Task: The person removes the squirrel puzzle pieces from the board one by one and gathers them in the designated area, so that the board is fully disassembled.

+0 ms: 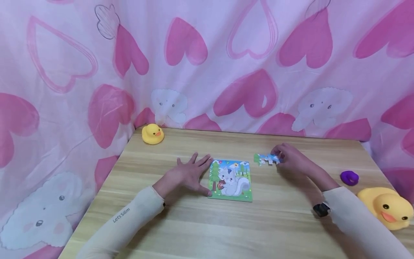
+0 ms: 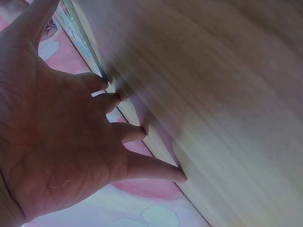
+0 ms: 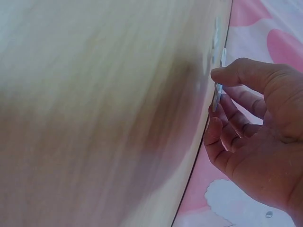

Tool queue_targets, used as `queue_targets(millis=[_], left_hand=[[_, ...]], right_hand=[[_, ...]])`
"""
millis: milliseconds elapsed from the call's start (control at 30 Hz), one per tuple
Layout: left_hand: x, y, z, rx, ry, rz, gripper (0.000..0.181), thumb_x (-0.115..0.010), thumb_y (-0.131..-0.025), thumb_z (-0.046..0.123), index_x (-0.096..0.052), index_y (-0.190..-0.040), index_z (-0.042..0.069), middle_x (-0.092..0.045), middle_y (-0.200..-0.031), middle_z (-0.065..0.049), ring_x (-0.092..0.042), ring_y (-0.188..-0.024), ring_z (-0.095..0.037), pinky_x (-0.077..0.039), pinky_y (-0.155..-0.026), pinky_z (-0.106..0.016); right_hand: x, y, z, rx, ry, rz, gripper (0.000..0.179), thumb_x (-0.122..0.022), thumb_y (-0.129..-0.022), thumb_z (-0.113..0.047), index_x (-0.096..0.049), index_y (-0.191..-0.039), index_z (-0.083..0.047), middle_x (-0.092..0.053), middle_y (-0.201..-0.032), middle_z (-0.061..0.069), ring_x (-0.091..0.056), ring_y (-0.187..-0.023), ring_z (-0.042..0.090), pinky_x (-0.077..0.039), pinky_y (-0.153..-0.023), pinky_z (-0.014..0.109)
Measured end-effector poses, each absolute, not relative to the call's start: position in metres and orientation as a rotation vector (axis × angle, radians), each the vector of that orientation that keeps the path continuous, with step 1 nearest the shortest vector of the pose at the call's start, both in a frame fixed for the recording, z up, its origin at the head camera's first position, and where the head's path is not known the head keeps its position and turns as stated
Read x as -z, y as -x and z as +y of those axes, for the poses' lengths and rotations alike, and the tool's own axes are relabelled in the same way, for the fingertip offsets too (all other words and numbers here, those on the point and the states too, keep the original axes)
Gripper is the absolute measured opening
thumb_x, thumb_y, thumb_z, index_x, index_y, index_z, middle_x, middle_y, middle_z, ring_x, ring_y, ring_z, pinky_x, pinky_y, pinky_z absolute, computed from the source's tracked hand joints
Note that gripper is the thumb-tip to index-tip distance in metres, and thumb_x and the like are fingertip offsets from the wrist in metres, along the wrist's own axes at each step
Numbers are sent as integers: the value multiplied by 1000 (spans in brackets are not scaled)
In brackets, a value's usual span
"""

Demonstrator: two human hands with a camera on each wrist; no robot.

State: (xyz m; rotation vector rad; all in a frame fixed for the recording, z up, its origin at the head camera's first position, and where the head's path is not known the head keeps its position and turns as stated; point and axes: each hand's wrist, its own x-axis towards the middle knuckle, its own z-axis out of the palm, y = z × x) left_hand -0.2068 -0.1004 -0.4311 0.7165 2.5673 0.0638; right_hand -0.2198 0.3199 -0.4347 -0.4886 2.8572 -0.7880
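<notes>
A square jigsaw puzzle board (image 1: 230, 185), printed with a white squirrel among green trees, lies flat on the wooden table. My left hand (image 1: 189, 175) is spread along its left side, thumb and fingertips at the edge. In the left wrist view the fingers of that hand (image 2: 61, 127) reach down to the tabletop, straight and apart. To the right of the board is a small joined strip of puzzle pieces (image 1: 260, 158). At the strip's right end my right hand (image 1: 294, 162) pinches a thin puzzle piece (image 3: 218, 97) between thumb and fingers; its picture is hidden.
A small yellow rubber duck (image 1: 152, 135) sits at the table's back left corner. On the right are a purple ring-like object (image 1: 349, 177) and a bigger yellow duck (image 1: 385, 208) beside my right forearm. A pink heart-patterned curtain (image 1: 200, 82) hangs behind the wooden table (image 1: 233, 230).
</notes>
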Motion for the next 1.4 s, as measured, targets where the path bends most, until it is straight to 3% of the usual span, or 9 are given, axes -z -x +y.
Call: queue_targets(millis=[333, 667, 933, 1400], left_hand=[[432, 205, -100, -68, -712, 2584, 128, -70, -73, 88, -4, -171, 38, 2, -181, 12, 3, -168, -39, -12, -113, -91], [433, 205, -101, -66, -713, 2581, 129, -70, -73, 89, -3, -171, 38, 2, -181, 12, 3, -168, -39, -12, -113, -92], [432, 207, -101, -66, -712, 2576, 129, -70, -72, 89, -4, -171, 39, 2, -181, 12, 3, -168, -39, -11, -113, -91], [432, 207, -101, -79, -711, 2574, 128, -69, -73, 89, -4, -171, 38, 4, -181, 13, 4, -168, -39, -10, -114, -91]], right_hand=[[440, 224, 326, 763, 509, 2812, 37, -77, -87, 4, -67, -122, -3, -64, -113, 13, -60, -103, 28, -57, -91, 45], [432, 226, 321, 734, 550, 2799, 39, -78, -88, 0, -66, -125, -1, -66, -117, 15, -62, -108, 32, -57, -98, 54], [429, 221, 301, 708, 516, 2836, 42, -81, -89, -10, -67, -129, -5, -64, -127, 17, -60, -118, 36, -53, -105, 62], [432, 207, 245, 747, 589, 2798, 54, -84, -88, -15, -66, -138, -5, -66, -125, 12, -61, -115, 30, -56, -102, 54]])
